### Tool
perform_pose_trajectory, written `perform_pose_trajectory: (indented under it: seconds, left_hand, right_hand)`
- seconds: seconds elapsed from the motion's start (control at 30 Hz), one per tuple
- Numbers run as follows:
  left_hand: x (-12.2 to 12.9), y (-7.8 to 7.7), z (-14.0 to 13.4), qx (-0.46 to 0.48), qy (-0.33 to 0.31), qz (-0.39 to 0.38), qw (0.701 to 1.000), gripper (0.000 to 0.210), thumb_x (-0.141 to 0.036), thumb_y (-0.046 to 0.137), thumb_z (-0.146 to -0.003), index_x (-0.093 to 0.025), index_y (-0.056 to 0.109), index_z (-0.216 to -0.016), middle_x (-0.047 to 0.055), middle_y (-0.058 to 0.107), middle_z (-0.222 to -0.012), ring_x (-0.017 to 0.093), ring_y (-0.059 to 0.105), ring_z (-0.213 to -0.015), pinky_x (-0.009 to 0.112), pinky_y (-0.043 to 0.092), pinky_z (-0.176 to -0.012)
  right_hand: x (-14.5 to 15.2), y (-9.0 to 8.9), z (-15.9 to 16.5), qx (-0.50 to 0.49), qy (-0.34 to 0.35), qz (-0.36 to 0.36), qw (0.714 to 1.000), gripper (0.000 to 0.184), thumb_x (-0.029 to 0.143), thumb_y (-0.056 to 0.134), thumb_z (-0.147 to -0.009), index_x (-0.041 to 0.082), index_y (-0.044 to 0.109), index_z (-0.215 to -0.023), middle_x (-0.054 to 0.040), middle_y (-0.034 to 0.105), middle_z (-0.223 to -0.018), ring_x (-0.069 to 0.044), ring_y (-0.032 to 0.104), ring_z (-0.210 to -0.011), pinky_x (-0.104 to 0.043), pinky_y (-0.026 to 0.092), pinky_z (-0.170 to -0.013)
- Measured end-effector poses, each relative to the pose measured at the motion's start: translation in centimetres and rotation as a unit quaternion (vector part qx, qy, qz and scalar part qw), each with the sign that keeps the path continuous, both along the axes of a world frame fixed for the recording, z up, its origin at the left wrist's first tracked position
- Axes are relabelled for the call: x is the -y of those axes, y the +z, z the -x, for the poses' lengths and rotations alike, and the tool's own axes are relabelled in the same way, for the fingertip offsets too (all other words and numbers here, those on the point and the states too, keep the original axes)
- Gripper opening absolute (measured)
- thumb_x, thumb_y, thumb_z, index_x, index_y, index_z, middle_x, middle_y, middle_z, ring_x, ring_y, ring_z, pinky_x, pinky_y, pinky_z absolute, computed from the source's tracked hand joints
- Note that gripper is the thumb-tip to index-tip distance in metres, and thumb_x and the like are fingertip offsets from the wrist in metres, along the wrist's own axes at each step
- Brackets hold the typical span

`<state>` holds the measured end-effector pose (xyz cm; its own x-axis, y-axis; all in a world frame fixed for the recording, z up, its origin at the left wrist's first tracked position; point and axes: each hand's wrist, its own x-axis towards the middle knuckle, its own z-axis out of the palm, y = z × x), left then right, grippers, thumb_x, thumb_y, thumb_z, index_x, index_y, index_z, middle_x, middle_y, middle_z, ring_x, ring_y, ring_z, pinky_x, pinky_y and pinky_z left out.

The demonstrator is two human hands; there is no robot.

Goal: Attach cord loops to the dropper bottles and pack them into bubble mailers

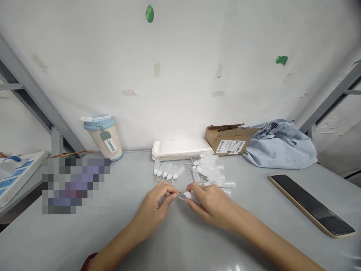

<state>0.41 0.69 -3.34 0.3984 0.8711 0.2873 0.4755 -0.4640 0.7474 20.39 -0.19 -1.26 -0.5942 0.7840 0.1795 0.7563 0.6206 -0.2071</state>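
My right hand grips a small white plastic squeeze bottle, its narrow nozzle pointing left. Thumb and forefinger of my left hand are pinched at the end of the thin loop strap that runs from this nozzle; the piece between the fingertips is mostly hidden. Just beyond my left hand, several like bottles lie side by side in a slanted row, with loops toward me. A looser pile of the same bottles lies behind my right hand, partly covered by it.
Against the wall stand a stack of white trays or boxes, an open cardboard box and a blue cloth bundle. A phone lies at the right. A lidded tumbler stands left, near a blurred patch.
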Motion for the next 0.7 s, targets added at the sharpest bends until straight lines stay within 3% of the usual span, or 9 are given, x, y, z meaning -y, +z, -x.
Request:
perform_pose_trajectory:
  seconds: [0.47, 0.7]
  left_hand:
    - [0.10, -0.13, -0.04, 0.022, -0.006, 0.042, 0.999, 0.020, -0.027, 0.041, -0.089, -0.022, 0.059, -0.083, 0.000, 0.061, -0.080, 0.015, 0.054, -0.074, 0.027, 0.045, -0.069]
    - [0.21, -0.44, -0.05, 0.018, -0.023, 0.002, 1.000, 0.021, -0.023, 0.039, -0.090, -0.021, 0.059, -0.083, 0.001, 0.059, -0.077, 0.015, 0.053, -0.075, 0.027, 0.044, -0.070]
  right_hand:
    - [0.46, 0.32, 0.39, -0.010, -0.001, 0.027, 1.000, 0.019, 0.029, 0.038, -0.093, 0.016, 0.048, -0.102, 0.0053, 0.045, -0.051, -0.016, 0.048, -0.048, -0.022, 0.025, -0.048]
    - [0.56, 0.35, 0.49, -0.006, 0.011, 0.029, 0.999, 0.015, 0.027, 0.036, -0.093, 0.017, 0.047, -0.096, 0.0021, 0.053, -0.061, -0.014, 0.048, -0.049, -0.024, 0.024, -0.048]
